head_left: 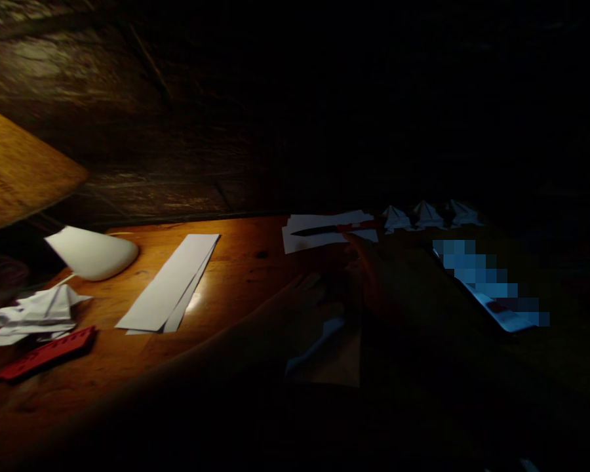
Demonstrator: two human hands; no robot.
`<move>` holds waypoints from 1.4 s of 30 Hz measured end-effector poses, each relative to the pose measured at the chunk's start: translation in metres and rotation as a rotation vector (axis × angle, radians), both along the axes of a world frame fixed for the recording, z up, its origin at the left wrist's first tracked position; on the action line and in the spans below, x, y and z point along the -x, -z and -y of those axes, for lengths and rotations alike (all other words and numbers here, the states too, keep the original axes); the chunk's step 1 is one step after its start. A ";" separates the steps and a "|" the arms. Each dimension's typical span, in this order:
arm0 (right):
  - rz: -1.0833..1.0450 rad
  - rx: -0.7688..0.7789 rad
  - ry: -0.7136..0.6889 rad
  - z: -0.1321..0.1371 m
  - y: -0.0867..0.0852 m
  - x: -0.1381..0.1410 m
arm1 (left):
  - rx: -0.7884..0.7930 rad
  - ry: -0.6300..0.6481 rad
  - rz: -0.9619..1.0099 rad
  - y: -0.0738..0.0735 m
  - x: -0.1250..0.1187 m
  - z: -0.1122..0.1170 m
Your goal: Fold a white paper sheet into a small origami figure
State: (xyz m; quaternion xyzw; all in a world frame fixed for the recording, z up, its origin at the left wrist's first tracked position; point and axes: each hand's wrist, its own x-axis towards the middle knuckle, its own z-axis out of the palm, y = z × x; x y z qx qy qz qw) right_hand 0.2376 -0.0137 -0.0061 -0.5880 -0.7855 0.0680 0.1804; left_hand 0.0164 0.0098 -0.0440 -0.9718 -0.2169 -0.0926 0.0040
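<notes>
The scene is very dark. My left hand (311,294) reaches in from the lower left, with its fingers bent over a small sheet of paper (324,347) on the wooden table (246,262). One white edge of the sheet catches the light. Just to the right, my right hand (370,278) rests beside the same paper. Its fingers are lost in shadow.
A white lamp head (92,252) lights the table's left side. Long white paper strips (173,283) lie beside it, with crumpled folded paper (37,313) and a red ruler (44,354) at far left. Further back are a red-handled knife (339,228) on white sheets, three folded paper figures (427,215) and a lit phone (491,288).
</notes>
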 end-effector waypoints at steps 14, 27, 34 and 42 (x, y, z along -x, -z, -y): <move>0.243 0.009 -0.040 0.005 0.002 0.012 | -0.062 0.043 0.020 -0.016 0.000 0.001; 0.134 0.060 -0.085 0.006 -0.006 0.006 | -0.193 0.012 0.055 -0.019 0.005 0.008; 0.118 0.033 -0.114 0.007 0.001 0.002 | -0.102 -0.017 -0.032 -0.038 0.011 0.016; 0.173 0.076 -0.143 -0.002 0.010 -0.004 | 0.033 -0.058 -0.023 -0.062 0.022 0.009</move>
